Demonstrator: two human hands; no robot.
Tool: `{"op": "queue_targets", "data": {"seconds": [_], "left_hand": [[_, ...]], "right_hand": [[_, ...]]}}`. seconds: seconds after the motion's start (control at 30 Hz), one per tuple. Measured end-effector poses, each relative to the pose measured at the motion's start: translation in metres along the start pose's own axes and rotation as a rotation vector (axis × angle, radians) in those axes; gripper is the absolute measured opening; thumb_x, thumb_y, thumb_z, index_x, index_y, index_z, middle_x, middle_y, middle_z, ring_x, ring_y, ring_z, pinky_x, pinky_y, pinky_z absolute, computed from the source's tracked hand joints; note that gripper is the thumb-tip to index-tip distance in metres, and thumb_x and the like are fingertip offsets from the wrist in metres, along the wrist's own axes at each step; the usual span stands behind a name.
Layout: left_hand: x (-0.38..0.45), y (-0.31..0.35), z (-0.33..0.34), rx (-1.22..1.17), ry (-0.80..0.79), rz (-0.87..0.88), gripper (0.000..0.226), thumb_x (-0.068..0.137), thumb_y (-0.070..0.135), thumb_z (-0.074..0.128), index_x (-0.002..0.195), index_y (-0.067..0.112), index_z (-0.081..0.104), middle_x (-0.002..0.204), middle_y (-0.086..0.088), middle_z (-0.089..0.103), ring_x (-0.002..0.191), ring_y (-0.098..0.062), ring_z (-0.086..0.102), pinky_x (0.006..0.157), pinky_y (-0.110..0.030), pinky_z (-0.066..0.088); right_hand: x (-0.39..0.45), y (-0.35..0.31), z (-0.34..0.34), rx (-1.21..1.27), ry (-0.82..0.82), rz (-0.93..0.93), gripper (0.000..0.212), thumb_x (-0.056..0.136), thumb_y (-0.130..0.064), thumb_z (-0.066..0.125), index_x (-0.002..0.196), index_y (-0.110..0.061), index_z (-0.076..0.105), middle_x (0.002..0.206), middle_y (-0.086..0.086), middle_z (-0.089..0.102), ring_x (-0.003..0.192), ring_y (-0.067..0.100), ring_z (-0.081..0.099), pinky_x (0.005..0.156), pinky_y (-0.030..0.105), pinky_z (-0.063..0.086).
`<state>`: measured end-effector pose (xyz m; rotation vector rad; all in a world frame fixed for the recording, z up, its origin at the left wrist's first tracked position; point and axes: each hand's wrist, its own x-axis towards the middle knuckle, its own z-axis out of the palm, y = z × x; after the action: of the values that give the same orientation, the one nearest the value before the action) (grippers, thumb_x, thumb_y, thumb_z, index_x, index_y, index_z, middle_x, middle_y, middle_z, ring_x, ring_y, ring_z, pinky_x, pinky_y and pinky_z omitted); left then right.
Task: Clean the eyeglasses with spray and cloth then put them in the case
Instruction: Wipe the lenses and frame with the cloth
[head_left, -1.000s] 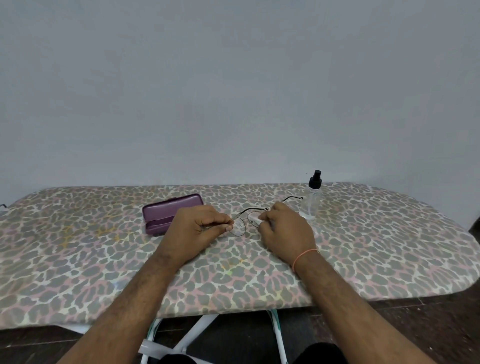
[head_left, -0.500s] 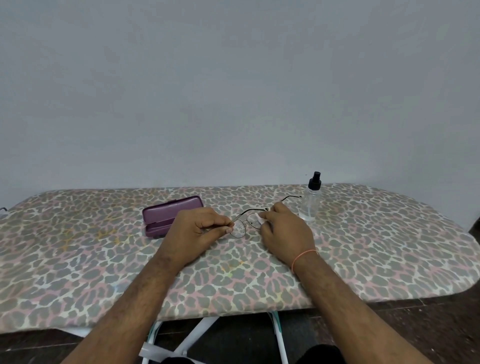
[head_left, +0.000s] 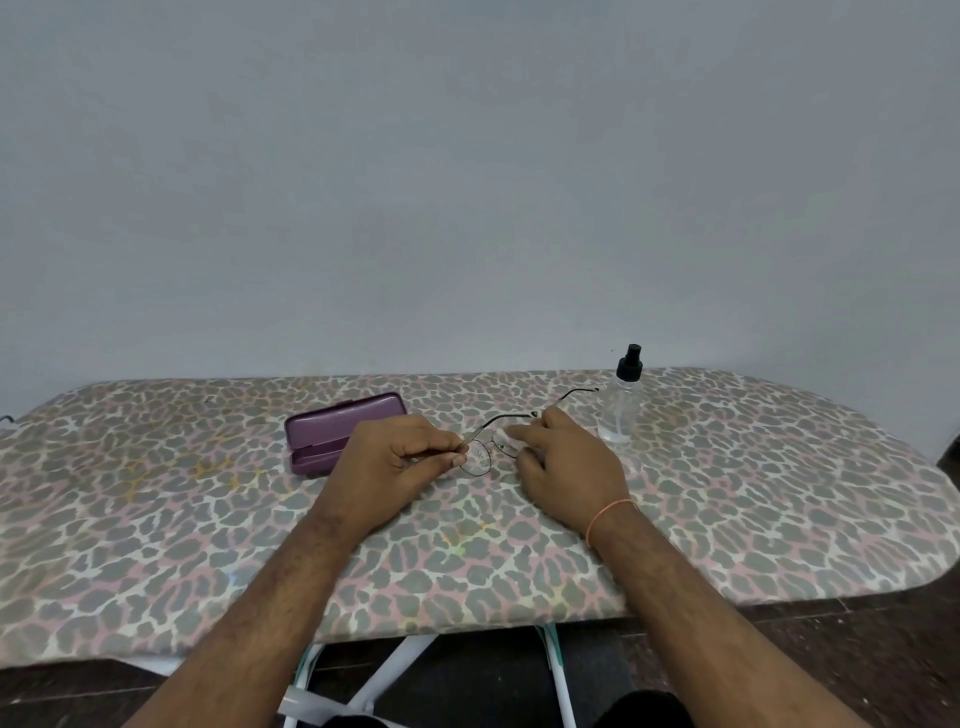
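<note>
Thin wire-framed eyeglasses (head_left: 480, 458) are held just above the board, their temples pointing away. My left hand (head_left: 395, 462) pinches the frame at its left end. My right hand (head_left: 566, 462) presses a small white cloth (head_left: 505, 440) against the right lens, which the fingers mostly hide. A purple glasses case (head_left: 332, 431) lies behind my left hand; whether its lid is open I cannot tell. A clear spray bottle (head_left: 621, 402) with a black nozzle stands upright just right of my right hand.
Everything rests on an ironing board with a leopard-print cover (head_left: 156, 519). A plain grey wall rises behind it. White metal legs (head_left: 395, 670) and dark floor show under the near edge.
My right hand's fingers have shifted slightly over the lens with the cloth. My left hand and the glasses stay almost where they were.
</note>
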<state>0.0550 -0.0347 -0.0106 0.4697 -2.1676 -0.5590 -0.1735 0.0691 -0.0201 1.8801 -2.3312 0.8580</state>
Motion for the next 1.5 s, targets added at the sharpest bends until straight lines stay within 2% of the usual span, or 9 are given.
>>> {"op": "queue_targets", "data": {"seconds": [0.17,0.3,0.47,0.63,0.87,1.0,1.17,1.33,1.5], "left_hand": [[0.001,-0.001,-0.001,0.010,0.009,-0.006,0.017,0.090,0.019,0.087,0.108,0.020,0.088,0.095,0.015,0.082,0.087,-0.004,0.078,0.079,-0.016,0.059],[0.000,0.001,-0.001,-0.002,0.006,-0.004,0.018,0.090,0.018,0.087,0.108,0.019,0.088,0.096,0.014,0.082,0.087,-0.004,0.079,0.080,-0.018,0.060],[0.000,0.002,0.000,-0.005,0.003,-0.009,0.017,0.090,0.017,0.087,0.108,0.019,0.088,0.096,0.013,0.082,0.088,-0.005,0.079,0.080,-0.021,0.062],[0.001,0.001,0.001,-0.017,0.033,-0.041,0.018,0.089,0.018,0.088,0.108,0.020,0.088,0.096,0.016,0.082,0.087,-0.005,0.078,0.079,-0.019,0.060],[0.003,0.003,0.003,-0.221,0.121,-0.274,0.019,0.088,0.013,0.088,0.102,0.026,0.087,0.097,0.009,0.085,0.092,-0.010,0.081,0.085,-0.023,0.064],[0.008,0.004,0.004,-0.367,0.173,-0.448,0.016,0.090,0.012,0.087,0.100,0.025,0.085,0.095,0.004,0.085,0.089,-0.005,0.079,0.079,-0.018,0.061],[0.014,0.005,0.003,-0.511,0.259,-0.592,0.012,0.092,0.014,0.085,0.103,0.020,0.084,0.091,0.000,0.086,0.075,-0.004,0.076,0.063,-0.017,0.059],[0.018,0.005,0.007,-0.701,0.237,-0.700,0.018,0.092,0.014,0.084,0.108,0.005,0.081,0.096,-0.014,0.085,0.082,-0.012,0.080,0.068,-0.017,0.062],[0.021,0.007,0.007,-0.823,0.242,-0.776,0.018,0.097,0.014,0.077,0.108,0.000,0.078,0.090,-0.009,0.083,0.083,-0.010,0.080,0.075,-0.015,0.064]], "right_hand": [[0.000,0.002,-0.001,0.040,0.044,0.065,0.027,0.101,-0.034,0.055,0.109,-0.033,0.080,0.106,-0.012,0.063,0.095,0.013,0.063,0.073,0.033,0.050],[0.001,0.002,0.002,-0.068,0.049,0.080,0.032,0.105,-0.036,0.051,0.120,-0.024,0.077,0.111,-0.006,0.060,0.096,0.020,0.065,0.072,0.034,0.051],[-0.001,0.000,-0.004,0.025,-0.050,0.026,0.038,0.104,-0.036,0.054,0.138,-0.034,0.070,0.123,-0.012,0.060,0.109,0.013,0.063,0.078,0.031,0.048],[-0.002,0.003,-0.004,0.113,0.038,0.088,0.015,0.095,-0.037,0.068,0.102,-0.034,0.081,0.102,-0.014,0.062,0.098,0.012,0.063,0.077,0.033,0.049],[-0.014,-0.002,-0.005,0.340,0.239,-0.005,0.016,0.091,-0.028,0.063,0.096,-0.032,0.078,0.098,-0.015,0.062,0.084,0.006,0.062,0.070,0.031,0.052],[-0.018,-0.007,-0.011,0.657,0.346,0.024,0.023,0.093,-0.004,0.072,0.089,-0.026,0.078,0.095,-0.010,0.068,0.083,0.009,0.062,0.072,0.021,0.049],[-0.021,-0.014,-0.012,0.823,0.342,-0.014,0.013,0.096,-0.014,0.079,0.091,-0.025,0.079,0.098,-0.008,0.072,0.082,0.009,0.059,0.071,0.029,0.056],[-0.019,-0.019,-0.006,0.800,0.318,0.008,0.014,0.096,-0.015,0.080,0.096,-0.028,0.083,0.101,-0.012,0.075,0.084,0.012,0.063,0.071,0.035,0.060],[-0.009,-0.034,-0.002,0.838,0.370,0.144,0.006,0.096,-0.031,0.080,0.099,-0.035,0.083,0.095,-0.013,0.079,0.077,0.022,0.069,0.069,0.027,0.060]]}}
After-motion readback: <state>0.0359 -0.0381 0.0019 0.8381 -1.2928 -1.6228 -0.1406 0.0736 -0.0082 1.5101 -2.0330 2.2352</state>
